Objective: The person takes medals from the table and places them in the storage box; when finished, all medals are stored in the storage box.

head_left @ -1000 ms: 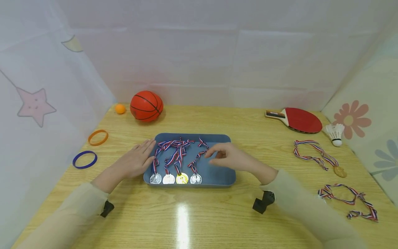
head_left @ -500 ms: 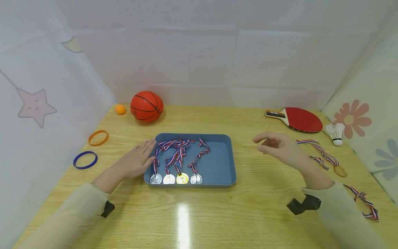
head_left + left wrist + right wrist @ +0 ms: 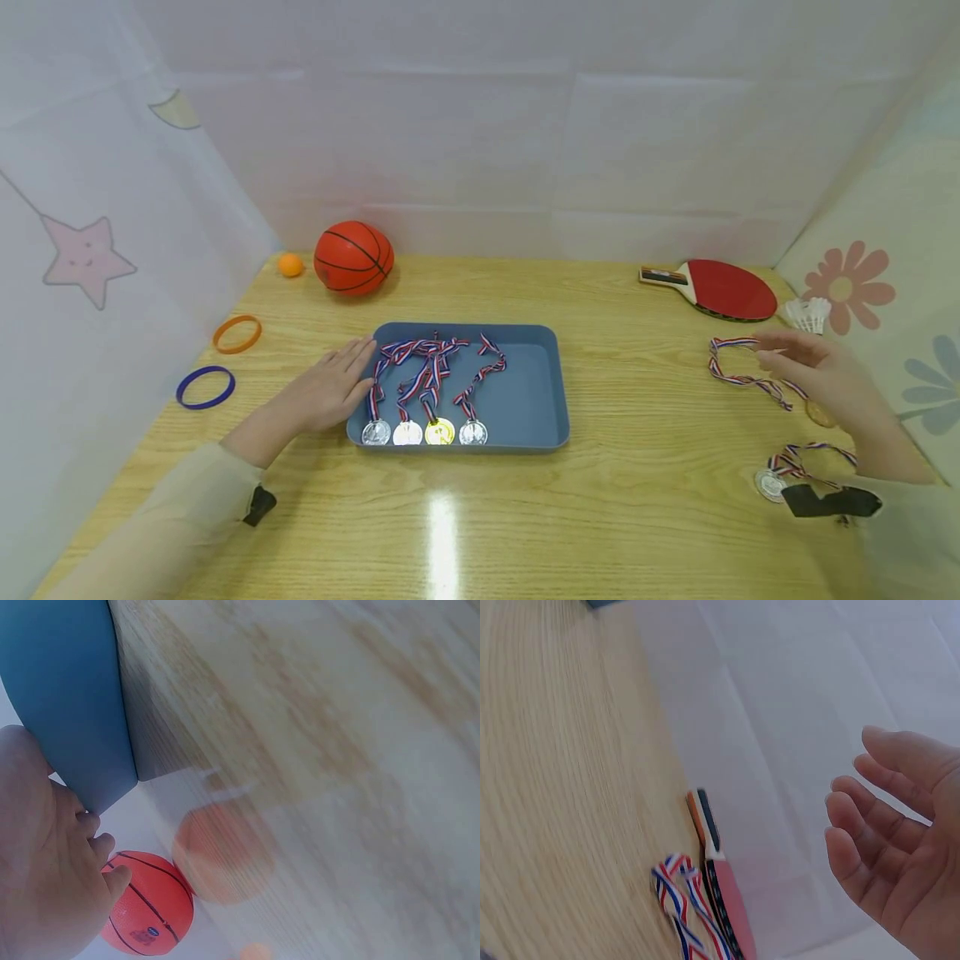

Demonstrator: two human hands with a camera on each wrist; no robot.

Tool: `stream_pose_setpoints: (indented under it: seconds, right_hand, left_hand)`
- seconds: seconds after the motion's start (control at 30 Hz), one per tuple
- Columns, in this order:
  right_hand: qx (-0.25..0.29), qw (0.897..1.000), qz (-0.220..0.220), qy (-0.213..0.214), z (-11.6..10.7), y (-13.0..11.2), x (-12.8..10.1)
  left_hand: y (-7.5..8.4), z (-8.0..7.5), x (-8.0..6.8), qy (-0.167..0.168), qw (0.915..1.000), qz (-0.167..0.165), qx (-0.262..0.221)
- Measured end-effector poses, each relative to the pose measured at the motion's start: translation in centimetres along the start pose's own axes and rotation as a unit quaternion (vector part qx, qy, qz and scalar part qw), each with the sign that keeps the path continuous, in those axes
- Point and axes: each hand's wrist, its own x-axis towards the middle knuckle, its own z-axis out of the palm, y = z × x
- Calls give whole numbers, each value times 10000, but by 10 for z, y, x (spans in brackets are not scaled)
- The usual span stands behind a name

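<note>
Currently the right hand (image 3: pixel 825 375) hovers with fingers loosely spread, holding nothing, just above the loose medal (image 3: pixel 820 413) and its striped ribbon (image 3: pixel 738 379) on the right side of the desk (image 3: pixel 637 500). The left hand (image 3: pixel 330 387) lies flat and open against the left wall of the blue tray (image 3: pixel 528 400), which holds four medals (image 3: pixel 423 431) in a row along its near edge. Risk: that ribbon lies in loose loops, so a grab could catch only one strand and leave the disc dragging or swinging; the shuttlecock (image 3: pixel 808 314) and paddle (image 3: pixel 723 289) sit near enough to get nudged. The hand covers most of the gold disc. A second medal (image 3: pixel 771 485) near the right wrist is partly hidden by the strap. Both wrist views are blurred.
</note>
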Motion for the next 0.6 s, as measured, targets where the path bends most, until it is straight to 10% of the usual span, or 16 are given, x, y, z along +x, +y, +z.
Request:
stream_pose_setpoints:
  seconds: [0.27,0.6]
  right_hand:
    - [-590,9975,45,386,-36,72,-11]
    - [-2058,9739,890,-348,-51,122,-17]
  left_hand:
    - [0,1,0,-16,10000,-8,-27]
    - [0,0,-1,-57,10000,-44,-50]
